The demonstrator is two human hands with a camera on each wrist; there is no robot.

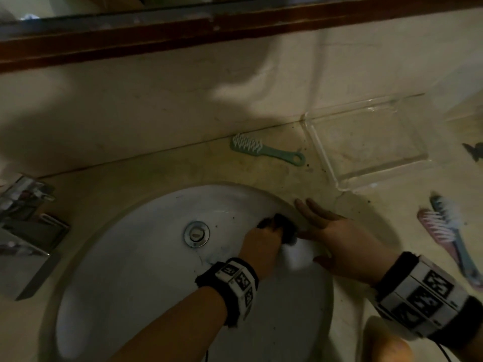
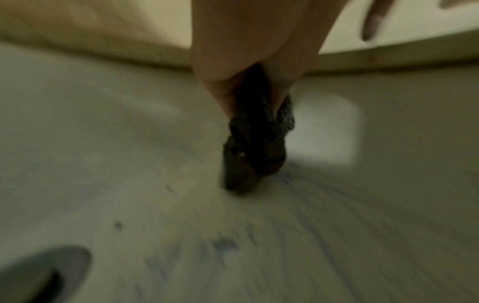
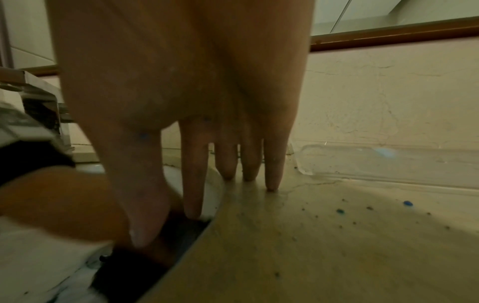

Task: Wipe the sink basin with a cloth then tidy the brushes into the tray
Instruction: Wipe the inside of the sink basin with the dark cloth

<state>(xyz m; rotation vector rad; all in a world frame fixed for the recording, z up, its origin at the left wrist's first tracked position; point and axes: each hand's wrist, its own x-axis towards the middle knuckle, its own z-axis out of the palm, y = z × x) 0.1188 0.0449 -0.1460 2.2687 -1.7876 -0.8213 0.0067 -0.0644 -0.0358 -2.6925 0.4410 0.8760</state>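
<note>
My left hand (image 1: pixel 264 240) grips a dark bunched cloth (image 1: pixel 283 227) and presses it against the right wall of the white sink basin (image 1: pixel 146 257). In the left wrist view the cloth (image 2: pixel 255 139) hangs from the curled fingers onto the streaked basin. My right hand (image 1: pixel 334 231) lies flat with straight fingers on the counter at the basin's right rim, fingers (image 3: pixel 273 166) touching the stone. A green brush (image 1: pixel 266 150) lies on the counter behind the sink. A clear tray (image 1: pixel 324 158) sits to its right. A pink brush (image 1: pixel 436 228) and a blue-grey brush (image 1: pixel 452 223) lie at the far right.
A chrome tap (image 1: pixel 28 218) stands left of the basin, and the drain plug (image 1: pixel 196 234) sits in its middle. Dark specks dot the beige counter (image 1: pixel 183 165). The wall and a brown mirror frame (image 1: pixel 235 24) close off the back.
</note>
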